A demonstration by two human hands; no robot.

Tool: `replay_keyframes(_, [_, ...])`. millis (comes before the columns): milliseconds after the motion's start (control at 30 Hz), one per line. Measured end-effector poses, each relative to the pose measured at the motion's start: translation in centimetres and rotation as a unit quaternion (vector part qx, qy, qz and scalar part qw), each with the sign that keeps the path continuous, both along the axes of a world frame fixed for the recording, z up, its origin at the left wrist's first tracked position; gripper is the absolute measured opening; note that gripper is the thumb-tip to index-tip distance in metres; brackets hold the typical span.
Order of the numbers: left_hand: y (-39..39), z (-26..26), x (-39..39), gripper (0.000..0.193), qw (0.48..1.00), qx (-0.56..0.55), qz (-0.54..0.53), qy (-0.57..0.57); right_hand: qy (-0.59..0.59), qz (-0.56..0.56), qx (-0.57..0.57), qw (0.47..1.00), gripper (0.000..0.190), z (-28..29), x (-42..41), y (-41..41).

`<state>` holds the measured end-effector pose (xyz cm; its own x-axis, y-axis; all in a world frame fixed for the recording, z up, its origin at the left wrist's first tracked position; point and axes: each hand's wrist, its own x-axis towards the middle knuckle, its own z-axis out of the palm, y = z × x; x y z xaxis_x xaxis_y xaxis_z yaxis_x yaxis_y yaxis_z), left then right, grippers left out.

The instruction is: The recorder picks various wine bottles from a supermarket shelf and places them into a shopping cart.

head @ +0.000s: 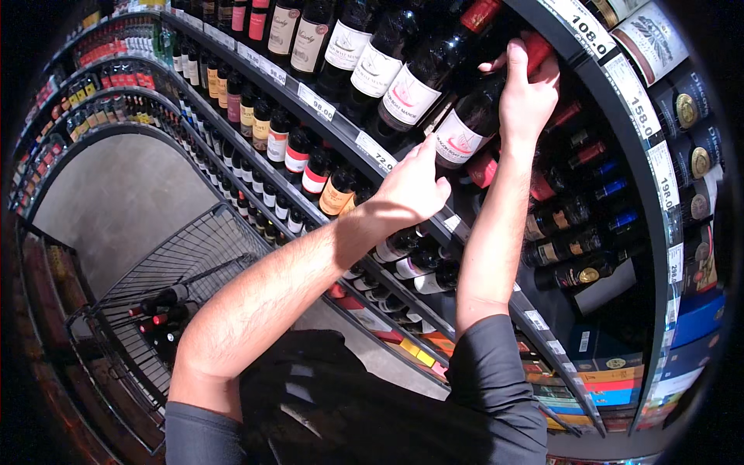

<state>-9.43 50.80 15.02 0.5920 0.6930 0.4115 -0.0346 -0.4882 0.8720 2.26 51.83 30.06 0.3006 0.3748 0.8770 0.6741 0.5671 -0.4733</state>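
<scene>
My right hand (528, 87) is closed around the red-capped neck of a dark wine bottle (465, 135) on a shelf. The bottle leans in the view, its white label with a red ship drawing turned to me. At the bottle's base my left hand (415, 183) reaches up with its fingers by the label's left edge; whether it grips the glass is hard to tell. Just left stands a like bottle (408, 96) with the same kind of label.
A black shelf edge (317, 103) with price tags runs below the bottles. Lower shelves hold more wine bottles (315, 174). At the lower left is a wire shopping cart (192, 244) with several bottles (165, 314) lying in it. Dark bottles (561, 247) lie on the right.
</scene>
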Motion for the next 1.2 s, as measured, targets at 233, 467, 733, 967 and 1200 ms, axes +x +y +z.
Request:
replay_keyframes(233, [0.3, 0.7, -0.3, 0.076, 0.994, -0.104, -0.035, 0.022, -0.067, 0.006, -0.016, 0.998, 0.029, -0.4, -1.8, 0.3])
replay_keyframes(467, [0.5, -1.4, 0.1, 0.073, 0.991, -0.123, -0.048, -0.023, -0.085, 0.009, -0.015, 0.996, 0.037, -1.3, -3.7, -1.0])
replay_keyframes(733, [0.7, -0.3, -2.2, 0.047, 0.903, -0.334, -0.204, -0.18, -0.16, -0.046, 0.052, 0.985, 0.044, -3.8, -4.8, -3.8])
replay_keyframes(967, [1.1, -0.5, -4.8, 0.038, 0.841, -0.469, -0.212, -0.166, -0.192, 0.021, 0.118, 0.974, 0.054, -6.8, -6.1, -7.9])
replay_keyframes(1200, [0.6, -0.3, -9.3, 0.043, 0.805, -0.516, -0.248, -0.157, -0.324, 0.128, -0.022, 0.937, 0.034, -1.8, -11.5, -12.2])
